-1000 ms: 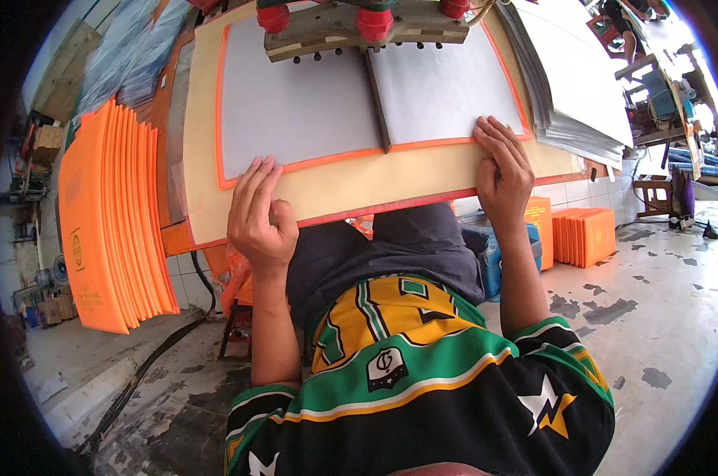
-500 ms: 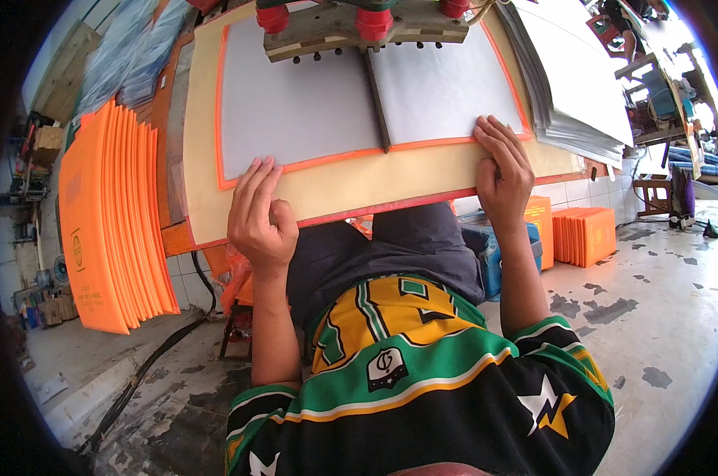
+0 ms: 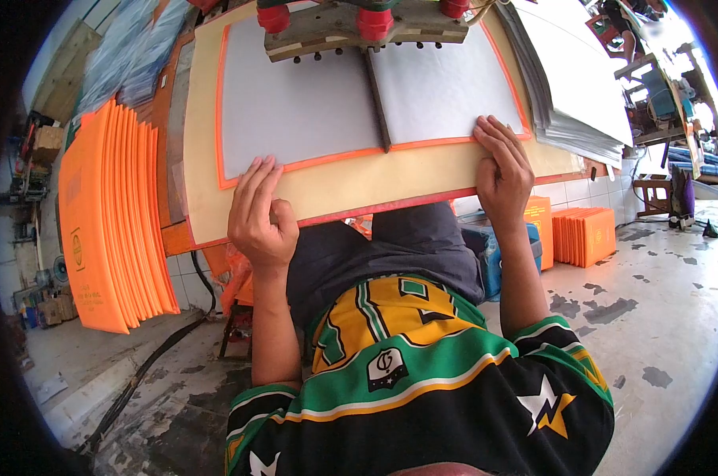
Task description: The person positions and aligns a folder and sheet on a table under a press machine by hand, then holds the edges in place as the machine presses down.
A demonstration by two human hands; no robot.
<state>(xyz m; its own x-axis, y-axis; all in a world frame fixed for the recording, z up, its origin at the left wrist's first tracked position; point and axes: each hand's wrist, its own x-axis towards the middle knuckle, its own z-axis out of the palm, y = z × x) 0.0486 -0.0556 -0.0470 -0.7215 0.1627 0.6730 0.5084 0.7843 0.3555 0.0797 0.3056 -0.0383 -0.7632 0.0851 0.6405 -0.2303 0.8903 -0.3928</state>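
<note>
An orange-edged folder cover (image 3: 303, 103) lies spread on a cream board (image 3: 359, 182), its pale grey panels divided by a dark strip down the middle. At its near left corner, the extended fingertips of my left hand (image 3: 259, 214) rest on the orange border. My right hand (image 3: 505, 170) lies with stretched fingers on the near right corner, its thumb bent inward. Neither hand grips anything. Above the cover's far part hangs a wooden machine plate (image 3: 367, 36) with red knobs, hiding some of the panels.
Orange folders (image 3: 113, 222) stand in a thick stack to the left, near plastic-wrapped sheets (image 3: 128, 55). A pile of white sheets (image 3: 573, 79) is at the right. More orange folders (image 3: 585, 236) and a blue container (image 3: 494, 254) are lower right. A black cable (image 3: 144, 373) crosses the floor.
</note>
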